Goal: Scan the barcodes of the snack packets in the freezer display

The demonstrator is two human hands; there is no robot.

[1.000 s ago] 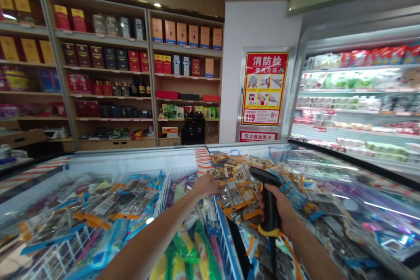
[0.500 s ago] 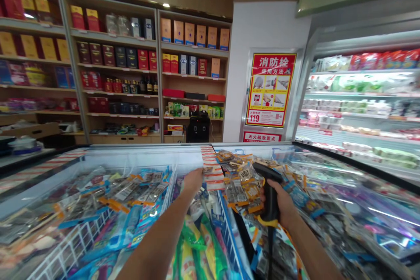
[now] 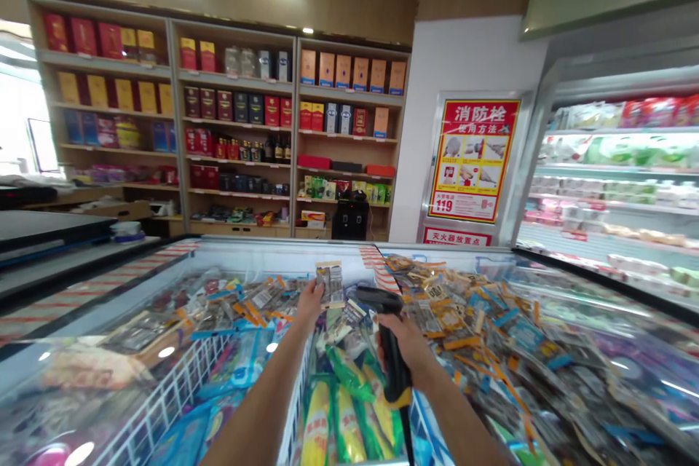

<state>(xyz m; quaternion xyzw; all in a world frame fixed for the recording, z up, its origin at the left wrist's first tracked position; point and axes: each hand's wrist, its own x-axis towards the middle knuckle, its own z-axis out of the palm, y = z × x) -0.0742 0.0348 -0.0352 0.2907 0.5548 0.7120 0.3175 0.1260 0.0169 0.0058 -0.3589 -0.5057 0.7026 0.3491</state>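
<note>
My left hand (image 3: 310, 300) pinches a small flat clear packet (image 3: 330, 284) by its left edge, holding it up over the freezer. A black and yellow handheld barcode scanner (image 3: 390, 349) is wrapped in the fingers of my right hand (image 3: 407, 346); its head points left toward the packet, and a black cable hangs from its handle. Beneath both hands, a basket section holds green and yellow ice-pop bags (image 3: 349, 415). Right of the scanner lies a heap of orange-edged packets (image 3: 448, 309). More packets (image 3: 262, 298) lie to the left.
White wire dividers (image 3: 164, 400) split the chest freezer, with blue bags (image 3: 240, 364) inside. Its dark right rim (image 3: 601, 298) runs toward a lit display fridge (image 3: 617, 182). Behind stand shelves of boxes (image 3: 240, 109) and a wall with a red sign (image 3: 474, 160).
My left hand has lifted the packet up from the striped divider. The scanner in my right hand has moved left, closer to the packet. The view has turned slightly left.
</note>
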